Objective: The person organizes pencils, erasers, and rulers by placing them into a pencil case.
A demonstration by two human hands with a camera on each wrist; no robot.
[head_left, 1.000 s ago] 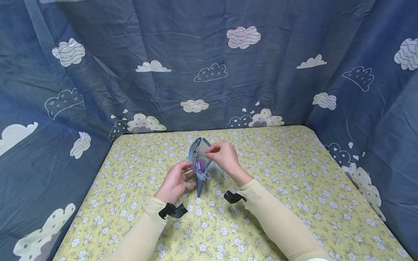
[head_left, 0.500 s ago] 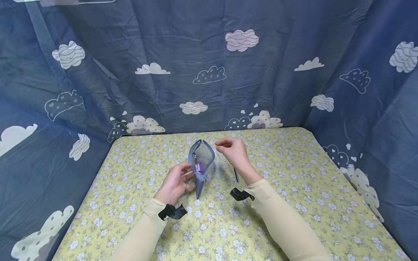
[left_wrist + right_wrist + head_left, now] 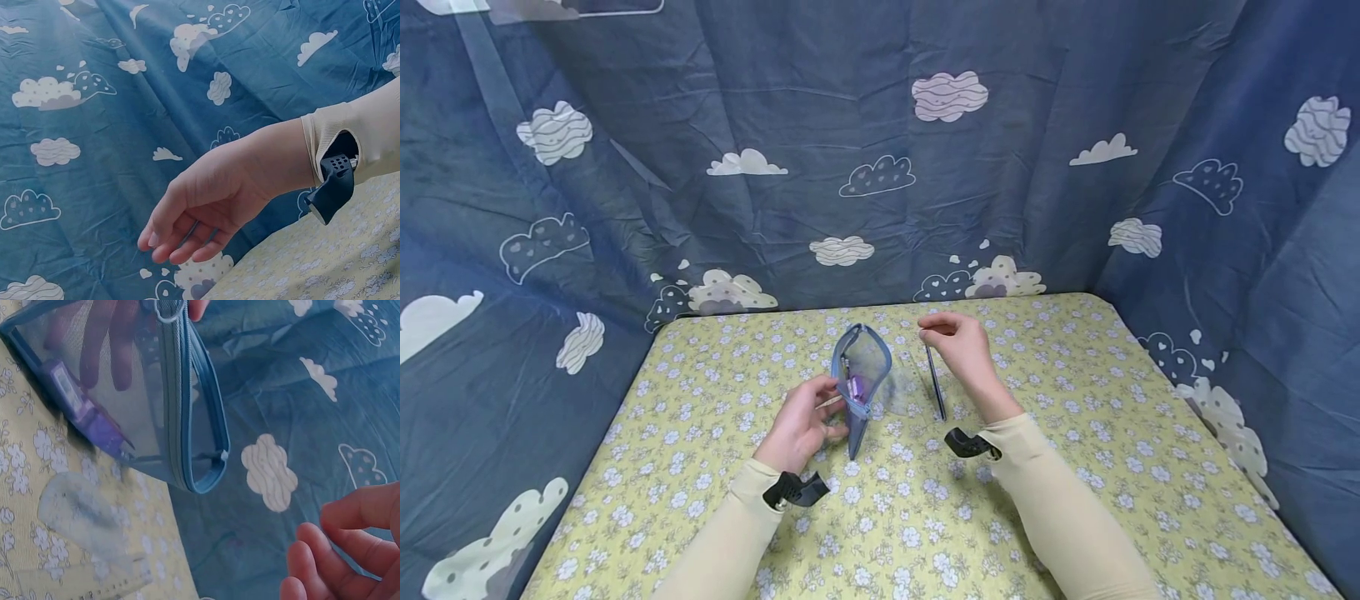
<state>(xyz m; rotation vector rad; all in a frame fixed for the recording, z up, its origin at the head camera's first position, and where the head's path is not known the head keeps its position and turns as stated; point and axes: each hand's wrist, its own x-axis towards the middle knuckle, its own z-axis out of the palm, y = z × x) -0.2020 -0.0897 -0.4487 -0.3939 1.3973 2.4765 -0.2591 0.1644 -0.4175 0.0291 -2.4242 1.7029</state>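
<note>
A mesh zip pouch (image 3: 872, 357) with blue edging stands open-mouthed on the table. My left hand (image 3: 797, 425) holds its left side; through the mesh in the right wrist view its fingers show. Inside the pouch are a purple item (image 3: 94, 424) with a white part and some thin things. To the right, my right hand (image 3: 958, 346) is raised, with loosely bent fingers and nothing seen between them. The left wrist view shows this right hand (image 3: 209, 187) from the side. A dark pen-like stick (image 3: 936, 385) lies just below it.
A clear ruler (image 3: 87, 582) and a clear rounded flat piece (image 3: 78, 506) lie on the table beside the pouch. The tablecloth (image 3: 880, 517) is yellow with flowers. Dark blue cloud-print curtains (image 3: 820, 83) close in the back and both sides.
My right hand has drawn back from the pouch mouth to the right, and the dark stick has come into sight. The left hand and the pouch have hardly moved.
</note>
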